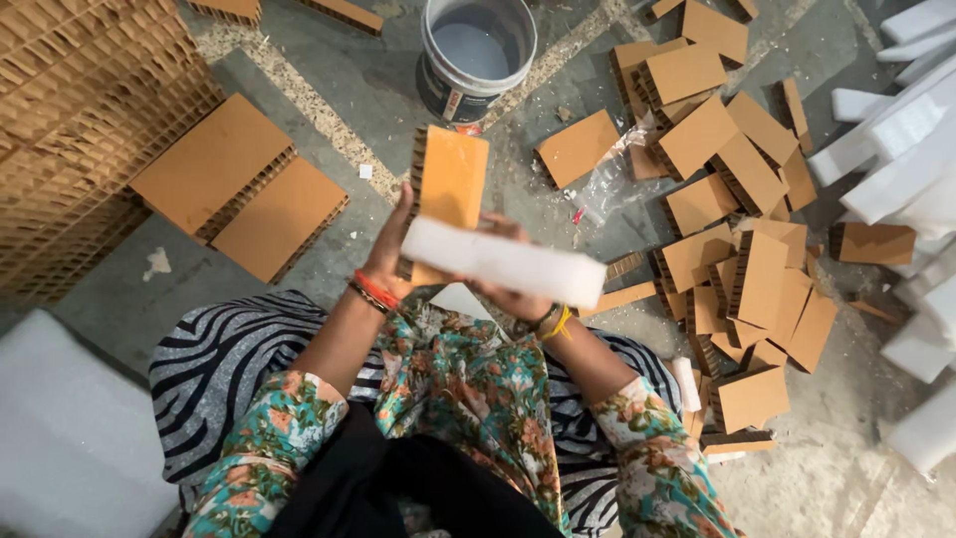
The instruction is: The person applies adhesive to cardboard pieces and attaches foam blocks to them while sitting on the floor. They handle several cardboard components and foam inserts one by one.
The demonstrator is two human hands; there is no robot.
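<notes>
My left hand (390,244) grips the left edge of an upright honeycomb cardboard piece (450,177) with an orange-brown face. My right hand (518,297) holds a long white foam strip (503,261) laid crosswise against the lower part of that cardboard piece. The strip hides most of my right hand's fingers. Both hands are raised over my lap, above the grey floor. My sleeves are floral, and a striped cloth covers my legs.
A white bucket (474,55) stands just beyond the hands. Several cut cardboard pieces (742,259) lie heaped at the right, with white foam strips (901,159) at the far right. Two larger cardboard slabs (244,184) and a honeycomb stack (85,120) sit at the left. White foam block (70,438) lower left.
</notes>
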